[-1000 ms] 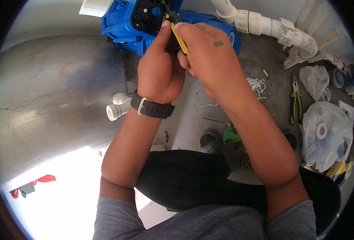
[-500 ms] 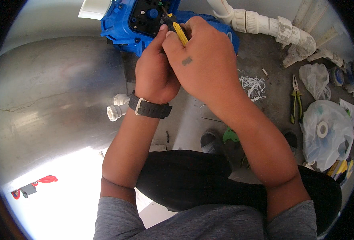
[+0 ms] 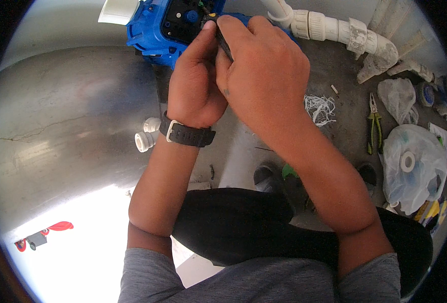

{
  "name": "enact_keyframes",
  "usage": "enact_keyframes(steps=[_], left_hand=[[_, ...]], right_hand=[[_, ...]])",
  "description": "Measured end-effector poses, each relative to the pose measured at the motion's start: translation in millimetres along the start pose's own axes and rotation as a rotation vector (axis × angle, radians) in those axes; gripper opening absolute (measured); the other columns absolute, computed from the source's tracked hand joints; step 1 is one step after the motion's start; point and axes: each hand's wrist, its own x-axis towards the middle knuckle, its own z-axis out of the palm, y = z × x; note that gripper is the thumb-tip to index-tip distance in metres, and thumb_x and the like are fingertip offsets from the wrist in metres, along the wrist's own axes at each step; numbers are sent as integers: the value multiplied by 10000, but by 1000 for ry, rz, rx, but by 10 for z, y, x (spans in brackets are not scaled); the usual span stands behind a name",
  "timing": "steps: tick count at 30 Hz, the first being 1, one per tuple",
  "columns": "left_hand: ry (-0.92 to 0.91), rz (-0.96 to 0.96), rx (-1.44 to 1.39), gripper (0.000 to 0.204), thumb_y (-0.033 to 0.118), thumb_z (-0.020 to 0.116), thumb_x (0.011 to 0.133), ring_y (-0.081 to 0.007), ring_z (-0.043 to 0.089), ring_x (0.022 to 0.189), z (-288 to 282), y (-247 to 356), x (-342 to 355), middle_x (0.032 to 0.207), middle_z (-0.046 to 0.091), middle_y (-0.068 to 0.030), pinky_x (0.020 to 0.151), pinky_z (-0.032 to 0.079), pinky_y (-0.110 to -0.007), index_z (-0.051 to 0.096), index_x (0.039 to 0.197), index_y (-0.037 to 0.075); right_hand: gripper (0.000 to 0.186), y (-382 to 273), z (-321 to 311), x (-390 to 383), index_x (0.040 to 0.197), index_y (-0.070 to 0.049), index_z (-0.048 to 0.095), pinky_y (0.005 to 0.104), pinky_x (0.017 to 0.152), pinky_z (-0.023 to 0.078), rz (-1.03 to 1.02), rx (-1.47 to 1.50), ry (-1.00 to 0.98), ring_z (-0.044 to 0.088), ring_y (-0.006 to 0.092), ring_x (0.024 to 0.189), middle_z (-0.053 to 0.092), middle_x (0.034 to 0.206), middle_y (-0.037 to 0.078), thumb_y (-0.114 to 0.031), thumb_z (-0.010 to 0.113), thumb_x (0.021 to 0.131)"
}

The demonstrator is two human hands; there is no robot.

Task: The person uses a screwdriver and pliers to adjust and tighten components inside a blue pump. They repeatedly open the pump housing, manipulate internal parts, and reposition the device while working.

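At the top, a blue motor-like unit [image 3: 150, 33] has its box uncovered, showing a black panel [image 3: 175, 22] with a round blue knob and a thin green wire. My right hand [image 3: 266, 70] is closed round a black-and-yellow hand tool [image 3: 225, 46], whose kind I cannot make out; its far end reaches the panel's right edge. My left hand [image 3: 195, 83], with a black watch on the wrist, is pinched beside that end, thumb extended. What its fingers hold is hidden behind the thumb and the right hand.
White pipes [image 3: 329, 30] run along the back right. Pliers with green handles [image 3: 374, 126], a plastic bag [image 3: 415, 177] with a white ring and a heap of white strands [image 3: 320, 109] lie on the right floor. A large metal cylinder [image 3: 72, 116] fills the left, beside white fittings [image 3: 145, 141].
My right hand has turned and shifted slightly right, its fingers now covering the tool's yellow side. My left thumb has moved slightly up, staying by the panel's edge.
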Motion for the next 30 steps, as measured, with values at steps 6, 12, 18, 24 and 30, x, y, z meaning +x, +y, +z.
enact_keyframes(steps=[6, 12, 18, 24, 30], left_hand=[[47, 27, 25, 298, 332, 527, 1073, -199, 666, 1046, 51, -32, -1, 1148, 701, -60, 967, 509, -366, 642, 1185, 81], [109, 12, 44, 318, 331, 516, 1079, -207, 666, 1034, 68, -26, -16, 1129, 690, -79, 959, 522, -370, 617, 1208, 59], [130, -27, 20, 333, 325, 477, 1094, -215, 663, 1038, -9, -9, 6, 1116, 676, -87, 961, 526, -382, 595, 1224, 43], [95, -41, -17, 329, 328, 453, 1100, -216, 656, 1026, -38, 18, -6, 1123, 672, -85, 956, 522, -391, 611, 1175, 49], [129, 41, 56, 278, 312, 503, 1081, -207, 658, 1021, 38, -18, 13, 1070, 687, -69, 920, 526, -369, 640, 1128, 75]], right_hand=[[120, 36, 37, -7, 929, -100, 677, 458, 636, 532, 4, 79, 1, 684, 309, 764, 651, 819, 114, -181, 646, 846], [274, 44, -79, 8, 1020, -31, 644, 473, 721, 566, 168, 319, -101, 708, 372, 825, 692, 896, 195, -218, 710, 831], [370, 82, -218, -69, 1066, 7, 592, 475, 728, 570, 424, 632, -270, 709, 404, 876, 700, 915, 242, -241, 729, 829], [241, 46, -29, -154, 1065, -55, 625, 488, 659, 546, 106, 468, -17, 668, 396, 756, 636, 828, 176, -177, 691, 869], [181, 93, -57, -156, 1020, -117, 676, 444, 657, 542, 22, 313, 5, 633, 334, 811, 579, 892, 123, -135, 697, 840]])
